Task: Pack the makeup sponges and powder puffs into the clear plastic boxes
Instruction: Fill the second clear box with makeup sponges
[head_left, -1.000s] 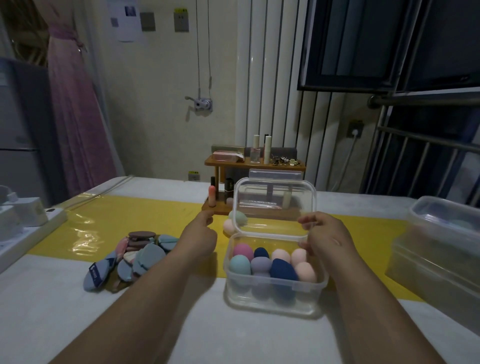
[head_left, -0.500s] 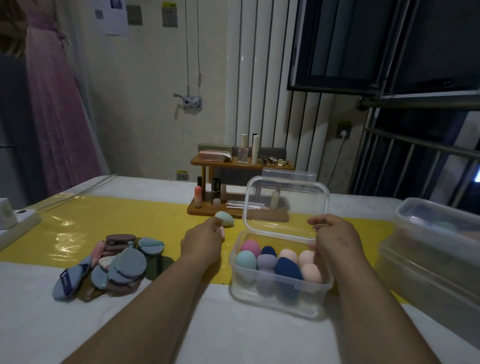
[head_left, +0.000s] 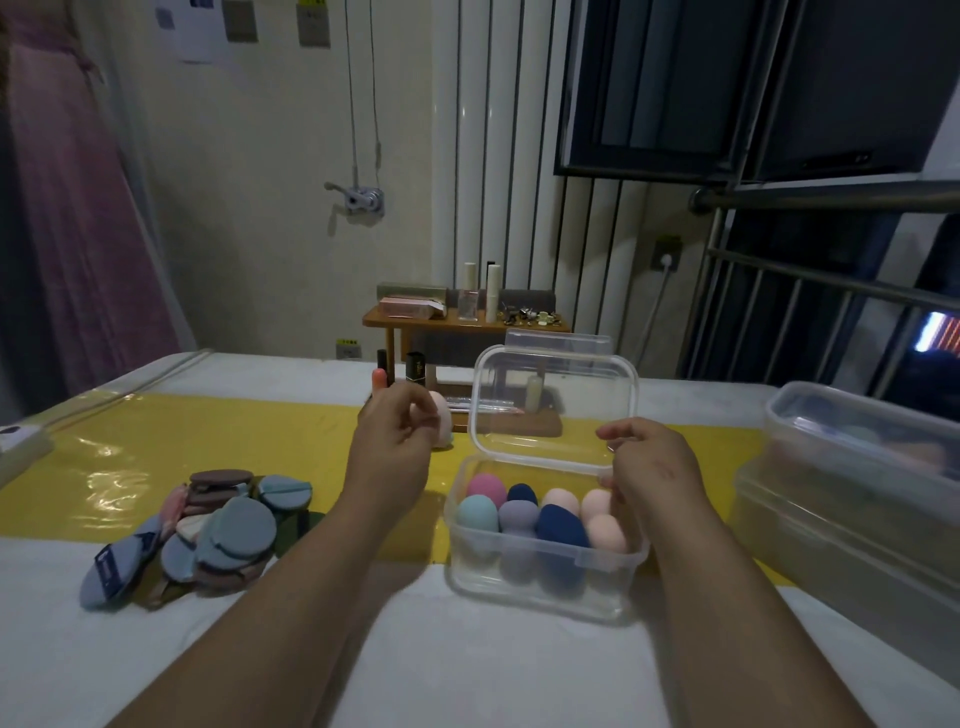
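A clear plastic box (head_left: 540, 587) stands on the table with its lid (head_left: 551, 374) tipped up at the back. Several egg-shaped makeup sponges (head_left: 558, 522) in pink, navy, teal, lavender and peach stand packed inside. My left hand (head_left: 392, 457) is raised just left of the lid, and its curled fingers hold a pale pink sponge (head_left: 440, 415). A sliver of a teal sponge (head_left: 450, 439) shows on the table behind it. My right hand (head_left: 649, 467) grips the lid's lower right corner. A pile of round powder puffs (head_left: 218, 530) lies at the left.
Two larger clear boxes (head_left: 852, 467) are stacked at the right edge. A wooden cosmetics rack (head_left: 467, 325) with bottles stands behind the open box. A yellow strip (head_left: 208, 431) runs across the white table. A white power strip (head_left: 21, 441) sits at the far left.
My left hand has lifted off the table with the pale pink sponge in its fingers. My right hand stays at the lid. The camera has shifted slightly.
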